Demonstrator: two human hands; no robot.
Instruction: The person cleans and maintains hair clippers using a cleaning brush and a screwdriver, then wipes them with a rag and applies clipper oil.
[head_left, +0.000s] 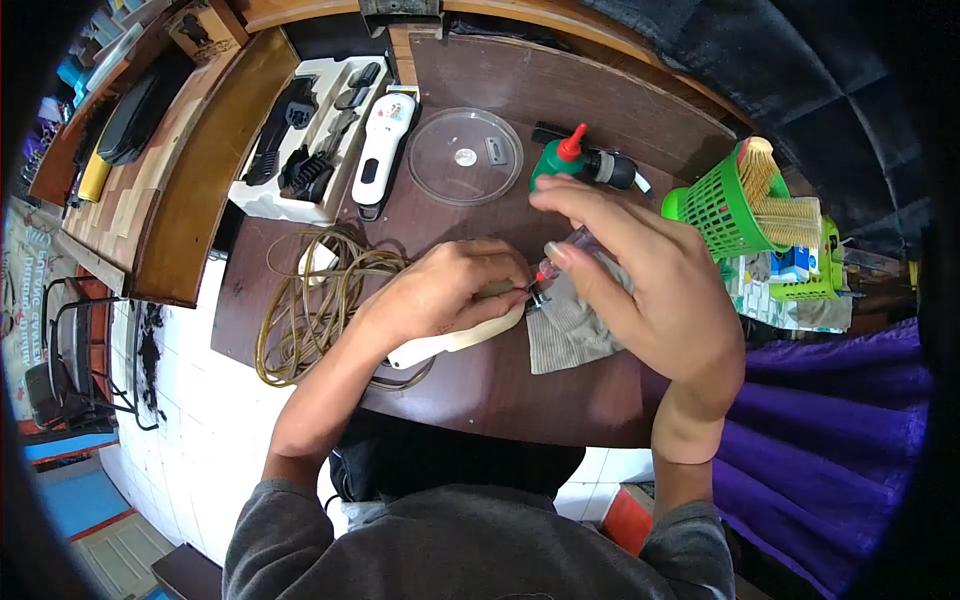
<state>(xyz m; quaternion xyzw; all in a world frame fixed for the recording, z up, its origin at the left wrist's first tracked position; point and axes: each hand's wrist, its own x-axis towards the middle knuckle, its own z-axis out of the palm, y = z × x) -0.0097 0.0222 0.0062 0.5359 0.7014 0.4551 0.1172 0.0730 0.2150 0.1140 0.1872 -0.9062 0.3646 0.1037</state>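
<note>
My left hand (455, 290) is wrapped round a cream-coloured hair clipper (455, 338), whose metal head points right, between my hands. Close to that head, my right hand (650, 275) has its index finger raised and its thumb by a screwdriver with a clear handle and red collar (546, 269). The screwdriver's tip meets the clipper head; the palm hides part of the handle. Beneath my right hand lies a grey ribbed cloth (570, 335). A coiled brown cord (325, 290) lies left of my left hand.
Behind my hands are a white clipper (383, 150), a round clear dish (440, 190) with small metal parts, and a green bottle with a red nozzle (553, 160). A tray of attachments (300, 208) stands back left. Rightward is a green basket (715, 210) with brushes.
</note>
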